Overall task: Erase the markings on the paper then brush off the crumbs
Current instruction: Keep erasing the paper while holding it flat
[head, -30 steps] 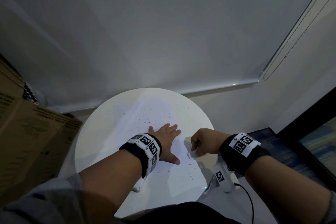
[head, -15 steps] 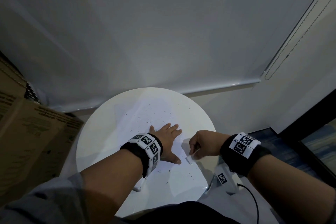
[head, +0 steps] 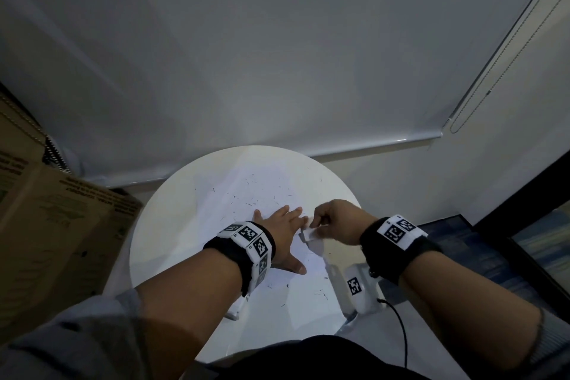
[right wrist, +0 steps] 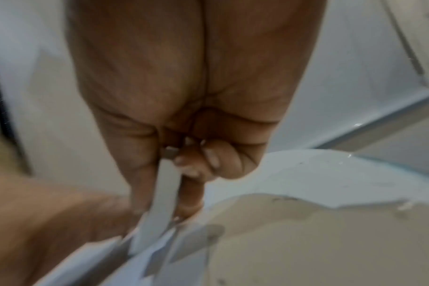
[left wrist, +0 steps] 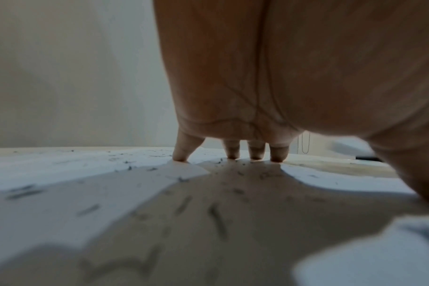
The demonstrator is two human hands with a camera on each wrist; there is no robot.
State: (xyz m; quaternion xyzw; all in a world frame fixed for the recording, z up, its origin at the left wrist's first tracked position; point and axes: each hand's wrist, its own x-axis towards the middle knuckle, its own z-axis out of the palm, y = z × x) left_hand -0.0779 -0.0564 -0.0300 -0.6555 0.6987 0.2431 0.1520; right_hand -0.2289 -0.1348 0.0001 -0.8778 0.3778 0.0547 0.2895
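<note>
Room: white wall (head: 277, 55) behind a round white table (head: 154, 244), with a window blind's bottom rail (head: 370, 145) along the far side.
Left hand (head: 283, 234): spread flat, fingers (left wrist: 181, 152) straight, tips pressing the paper (head: 234, 207) down.
Right hand (head: 336, 220): fingers curled, pinching a white eraser (head: 310, 233) upright, its lower end on the paper just beside the left hand.
Paper: lies flat on the table under both hands.
Crumbs (head: 249, 203): dark flecks scattered over the paper and table, mostly beyond the left fingers.
Left of table: brown cardboard box (head: 46, 225).
</note>
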